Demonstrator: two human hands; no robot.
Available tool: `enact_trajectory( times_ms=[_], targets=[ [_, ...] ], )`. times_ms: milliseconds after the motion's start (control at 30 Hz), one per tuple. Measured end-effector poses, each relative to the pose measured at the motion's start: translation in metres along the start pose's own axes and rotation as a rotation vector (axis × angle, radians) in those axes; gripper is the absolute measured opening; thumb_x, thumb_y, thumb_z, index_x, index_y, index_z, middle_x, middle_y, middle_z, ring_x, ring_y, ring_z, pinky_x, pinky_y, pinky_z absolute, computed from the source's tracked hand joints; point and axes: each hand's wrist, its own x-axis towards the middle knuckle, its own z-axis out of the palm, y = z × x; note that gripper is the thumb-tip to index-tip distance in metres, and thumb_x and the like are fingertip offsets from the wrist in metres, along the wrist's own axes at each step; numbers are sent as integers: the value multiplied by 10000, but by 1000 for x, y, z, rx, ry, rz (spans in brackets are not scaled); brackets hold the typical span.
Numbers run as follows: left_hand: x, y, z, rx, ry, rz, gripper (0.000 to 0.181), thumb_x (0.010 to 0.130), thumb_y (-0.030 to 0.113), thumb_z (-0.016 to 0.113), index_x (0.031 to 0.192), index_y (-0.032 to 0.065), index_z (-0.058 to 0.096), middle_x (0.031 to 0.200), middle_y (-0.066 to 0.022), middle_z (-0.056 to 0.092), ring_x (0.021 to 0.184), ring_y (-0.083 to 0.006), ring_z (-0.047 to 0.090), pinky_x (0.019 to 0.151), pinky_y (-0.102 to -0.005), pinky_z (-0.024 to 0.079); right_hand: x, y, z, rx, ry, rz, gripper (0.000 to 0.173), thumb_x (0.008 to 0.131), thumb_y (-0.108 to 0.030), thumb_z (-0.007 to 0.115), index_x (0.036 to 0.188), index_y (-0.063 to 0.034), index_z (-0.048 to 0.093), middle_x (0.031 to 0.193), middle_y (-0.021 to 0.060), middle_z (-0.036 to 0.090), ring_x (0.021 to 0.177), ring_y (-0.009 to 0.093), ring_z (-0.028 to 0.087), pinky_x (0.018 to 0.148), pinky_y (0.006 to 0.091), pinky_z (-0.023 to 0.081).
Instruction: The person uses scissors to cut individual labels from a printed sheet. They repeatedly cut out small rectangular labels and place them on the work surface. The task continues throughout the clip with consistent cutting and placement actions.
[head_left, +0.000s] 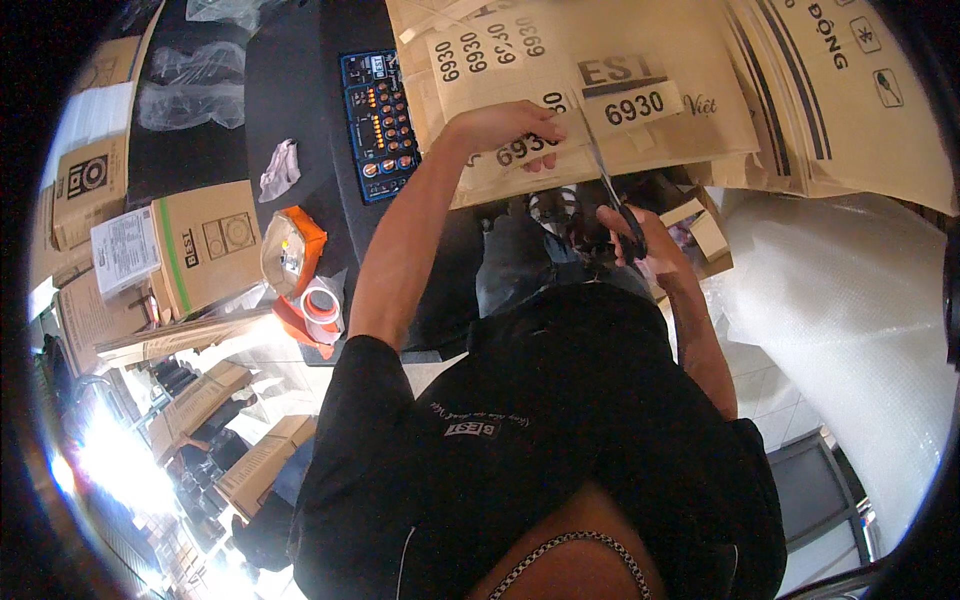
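Note:
My left hand (517, 131) reaches over a flattened cardboard carton (705, 146) and grips a sheet of paper (469, 82) printed with large numbers, part of it between thumb and fingers. Lower and to the right, my right hand (652, 244) is closed round the black handles of a pair of scissors (611, 187). The blades point up and away over the carton, between the sheet's lower part and a separate numbered paper piece (637, 109) to the right. Whether the blades are apart is blurred.
An audio mixer (379, 127) lies left of the carton. Farther left are a cloth (280, 171), an orange-edged container (295, 251), a tape roll (321, 306) and a speaker carton (206, 247). Bubble wrap (840, 300) hangs at the right. Another person (262, 532) is at lower left.

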Motion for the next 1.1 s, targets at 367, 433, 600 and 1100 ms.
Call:
enact_trajectory(
  times_ms=[367,433,600,1100],
  targets=[
    [-8,-4,-3,43,1,-93,250,928,277,561,940,37,632,788,-59,683,601,-128,608,537,-263,490,-1,7,1,-123,109,34,445,829,-531,662,786,-101,553,635,-27,502,528,80,519,473,238,436],
    [-11,-2,-2,76,11,-116,253,922,279,568,950,37,634,789,-64,687,606,-130,616,534,-266,492,0,7,1,-135,118,43,453,818,-535,673,762,-102,549,626,-25,501,517,81,518,462,233,431],
    [-14,3,-2,50,-14,-158,324,912,308,596,1005,-1,628,782,-102,688,610,-157,644,542,-269,538,8,27,-6,-4,94,9,493,752,-549,728,768,-76,590,647,-11,516,504,109,512,433,270,438],
    [-5,10,12,352,127,-70,409,887,377,627,1041,0,663,886,-67,687,756,-136,634,682,-273,498,15,44,-4,-154,55,-65,396,934,-376,411,913,-24,590,656,22,542,500,129,541,408,274,459]
  ],
)
